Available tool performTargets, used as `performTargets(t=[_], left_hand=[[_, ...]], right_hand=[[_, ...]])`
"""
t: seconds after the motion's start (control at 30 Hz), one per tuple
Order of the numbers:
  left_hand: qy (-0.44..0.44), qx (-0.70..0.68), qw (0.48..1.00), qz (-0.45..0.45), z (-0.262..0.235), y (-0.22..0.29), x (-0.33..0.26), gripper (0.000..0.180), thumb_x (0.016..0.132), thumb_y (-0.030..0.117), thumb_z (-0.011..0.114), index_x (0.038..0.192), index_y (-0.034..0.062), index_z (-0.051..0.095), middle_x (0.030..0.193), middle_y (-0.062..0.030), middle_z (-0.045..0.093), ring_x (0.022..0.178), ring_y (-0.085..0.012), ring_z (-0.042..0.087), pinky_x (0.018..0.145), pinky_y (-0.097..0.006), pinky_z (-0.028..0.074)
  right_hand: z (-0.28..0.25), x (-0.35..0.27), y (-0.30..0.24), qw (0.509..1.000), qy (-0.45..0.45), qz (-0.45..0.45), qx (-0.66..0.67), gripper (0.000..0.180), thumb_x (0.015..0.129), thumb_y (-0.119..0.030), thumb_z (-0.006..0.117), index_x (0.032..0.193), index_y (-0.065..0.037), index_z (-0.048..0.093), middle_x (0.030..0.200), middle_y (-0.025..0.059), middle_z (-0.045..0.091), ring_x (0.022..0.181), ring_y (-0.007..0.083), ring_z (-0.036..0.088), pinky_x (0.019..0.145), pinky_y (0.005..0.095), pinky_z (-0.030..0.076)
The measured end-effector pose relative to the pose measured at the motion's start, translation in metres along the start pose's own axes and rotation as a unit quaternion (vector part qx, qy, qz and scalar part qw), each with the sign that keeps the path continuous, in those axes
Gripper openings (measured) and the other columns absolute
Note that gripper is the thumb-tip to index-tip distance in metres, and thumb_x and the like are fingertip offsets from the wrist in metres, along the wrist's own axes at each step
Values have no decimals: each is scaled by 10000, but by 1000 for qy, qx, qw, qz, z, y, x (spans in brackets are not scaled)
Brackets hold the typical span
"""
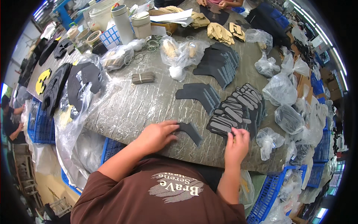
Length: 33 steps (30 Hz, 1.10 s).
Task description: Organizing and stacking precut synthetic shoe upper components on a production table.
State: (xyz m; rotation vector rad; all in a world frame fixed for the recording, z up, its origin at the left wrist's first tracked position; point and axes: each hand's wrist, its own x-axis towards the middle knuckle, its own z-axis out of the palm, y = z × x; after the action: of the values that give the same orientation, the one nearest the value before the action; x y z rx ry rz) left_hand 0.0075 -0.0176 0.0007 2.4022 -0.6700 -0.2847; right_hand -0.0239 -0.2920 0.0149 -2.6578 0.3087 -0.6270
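Observation:
A bent dark cut piece [191, 133] lies flat near the table's front edge. My left hand [159, 136] rests at its left end, fingers apart and touching it. To the right, my right hand [237, 145] is closed, thumb and fingertips together beside a fanned stack of dark pieces with grey rounded strips [227, 115]. Whatever those fingertips hold is too small to make out. Beyond the stack lie a smaller fan of dark cut pieces [195, 93] and a bigger fan [214, 65].
A banded bundle of brown strips [143, 77] sits mid-table. Clear plastic bags [279, 89] line the right side. Tan cut pieces [220, 33], a grey tumbler [122, 25] and tubs stand at the back. Blue crates [266, 194] flank the table. Another person's hands [222, 4] show at the far side.

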Motion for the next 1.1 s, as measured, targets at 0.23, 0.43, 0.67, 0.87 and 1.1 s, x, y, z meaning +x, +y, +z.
performTargets(t=[0.23,0.43,0.67,0.87,1.1], left_hand=[[41,-40,986,158,1,40,-2,859,775,547,571,1405,47,266,1364,-198,380,896,-379,615,676,-428,525],[30,-74,981,174,7,33,-5,869,782,559,550,1402,24,256,1334,-208,405,823,-388,621,661,-437,519],[23,-127,972,199,9,31,-3,781,878,580,435,1394,18,268,1279,-242,461,886,-406,607,697,-422,517],[88,-285,948,107,8,15,-2,341,881,110,554,1213,30,534,1246,-177,515,1122,-342,532,932,-389,435],[146,-253,950,107,0,8,-11,139,732,19,721,848,49,650,931,-91,606,791,-202,604,682,-298,486]], right_hand=[[16,-28,-76,830,-312,-67,458,73,804,-12,622,867,18,643,807,112,638,716,240,620,655,315,486],[20,-32,-74,759,-404,-4,511,54,813,-3,612,850,23,643,769,73,649,709,114,598,621,273,475],[26,-31,-69,648,-466,140,586,55,806,18,595,838,2,637,764,23,632,673,60,562,583,210,443],[32,-33,-67,542,-435,223,684,62,879,-50,481,849,-55,534,741,-40,519,588,21,438,523,167,349],[30,-28,-73,560,-312,280,715,82,866,-57,394,847,-63,473,804,57,531,525,44,399,469,177,367]])
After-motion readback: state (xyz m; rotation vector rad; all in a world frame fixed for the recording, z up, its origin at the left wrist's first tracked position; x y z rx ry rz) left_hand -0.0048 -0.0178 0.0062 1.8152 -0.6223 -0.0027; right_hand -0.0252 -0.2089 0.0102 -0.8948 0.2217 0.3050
